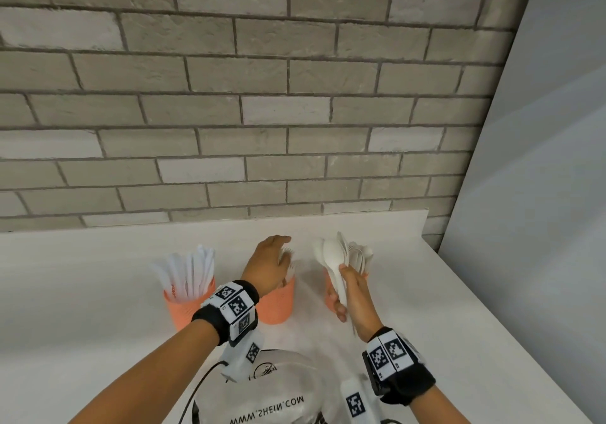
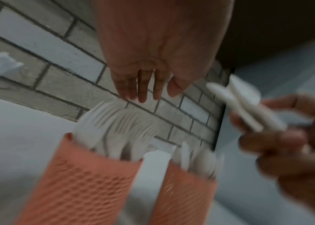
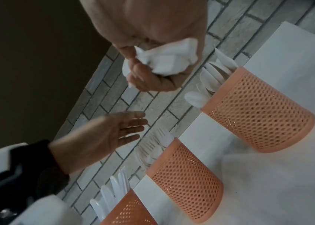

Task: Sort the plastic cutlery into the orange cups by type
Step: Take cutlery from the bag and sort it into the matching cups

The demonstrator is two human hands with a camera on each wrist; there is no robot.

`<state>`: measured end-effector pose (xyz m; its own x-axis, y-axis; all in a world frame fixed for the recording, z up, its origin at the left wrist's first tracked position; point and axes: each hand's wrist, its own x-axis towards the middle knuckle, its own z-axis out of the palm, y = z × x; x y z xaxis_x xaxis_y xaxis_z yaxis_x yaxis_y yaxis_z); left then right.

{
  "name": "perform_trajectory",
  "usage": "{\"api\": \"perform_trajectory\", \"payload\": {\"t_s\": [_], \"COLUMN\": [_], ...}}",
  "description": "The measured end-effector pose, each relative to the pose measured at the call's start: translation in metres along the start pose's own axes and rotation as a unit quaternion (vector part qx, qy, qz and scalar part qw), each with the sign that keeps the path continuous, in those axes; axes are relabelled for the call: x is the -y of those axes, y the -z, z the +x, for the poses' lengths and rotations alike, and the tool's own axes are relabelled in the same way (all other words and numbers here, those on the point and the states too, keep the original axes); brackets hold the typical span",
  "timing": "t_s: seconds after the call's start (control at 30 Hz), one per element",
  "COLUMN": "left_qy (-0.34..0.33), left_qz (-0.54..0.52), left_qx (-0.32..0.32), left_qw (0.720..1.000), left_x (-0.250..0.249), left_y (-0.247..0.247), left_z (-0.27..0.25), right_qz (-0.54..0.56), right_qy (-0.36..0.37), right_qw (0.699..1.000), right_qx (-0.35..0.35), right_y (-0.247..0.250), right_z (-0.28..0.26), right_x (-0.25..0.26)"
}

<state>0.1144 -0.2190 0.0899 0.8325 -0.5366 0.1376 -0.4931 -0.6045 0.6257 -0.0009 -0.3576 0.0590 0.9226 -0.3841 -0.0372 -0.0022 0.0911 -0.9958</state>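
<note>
Spoons gripped on the right, fingers spread flat over the forks on the left.

Right hand [image 1: 352, 292] curled round a bundle of white plastic spoons [image 1: 331, 256], bowls up, just above the right orange cup [image 3: 258, 112] with more spoons inside. Left hand [image 1: 270, 264] held out flat, fingers straight and slightly apart, holding nothing, just over the forks [image 2: 118, 121] standing in the middle orange cup [image 1: 278, 302]. Knives [image 1: 190, 272] upright in the left orange cup [image 1: 178, 312]. All three cups in a row on the white tabletop [image 1: 98, 292]; clear printed plastic bag [image 1: 278, 391] nearest the body.

A clear plastic bag [image 1: 278, 391] reads, seemingly, "WWW.SHEIN.COM", upside down.
</note>
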Motion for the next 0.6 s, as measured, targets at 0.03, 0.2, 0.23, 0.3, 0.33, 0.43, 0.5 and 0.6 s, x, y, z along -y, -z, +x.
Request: {"api": "perform_trajectory", "payload": {"t_s": [0.03, 0.2, 0.23, 0.3, 0.33, 0.43, 0.5, 0.6], "left_qy": [0.019, 0.073, 0.069, 0.069, 0.07, 0.059, 0.043, -0.006], "left_qz": [-0.109, -0.366, -0.373, -0.385, -0.388, -0.377, -0.367, -0.371], "left_qx": [-0.019, 0.083, 0.081, 0.051, 0.034, 0.008, 0.013, 0.076], "left_qw": [0.994, 0.924, 0.922, 0.919, 0.918, 0.925, 0.929, 0.926], "left_x": [-0.008, -0.04, -0.044, -0.048, -0.05, -0.053, -0.053, -0.053], "left_y": [0.004, 0.019, 0.02, 0.02, 0.02, 0.021, 0.022, 0.026], "left_z": [-0.002, -0.016, -0.018, -0.02, -0.021, -0.024, -0.027, -0.032], "right_qz": [0.016, 0.071, 0.085, 0.111, 0.116, 0.163, 0.231, 0.31], "right_qy": [-0.008, -0.05, -0.057, -0.069, -0.072, -0.101, -0.134, -0.173], "right_qw": [1.0, 0.995, 0.993, 0.988, 0.987, 0.975, 0.953, 0.909], "right_qx": [0.003, 0.052, 0.063, 0.08, 0.086, 0.109, 0.14, 0.217], "right_y": [0.0, -0.006, -0.007, -0.008, -0.008, -0.007, -0.006, -0.003], "right_z": [0.0, -0.008, -0.011, -0.014, -0.015, -0.02, -0.023, -0.026], "right_x": [0.0, 0.009, 0.01, 0.012, 0.013, 0.015, 0.016, 0.015]}}
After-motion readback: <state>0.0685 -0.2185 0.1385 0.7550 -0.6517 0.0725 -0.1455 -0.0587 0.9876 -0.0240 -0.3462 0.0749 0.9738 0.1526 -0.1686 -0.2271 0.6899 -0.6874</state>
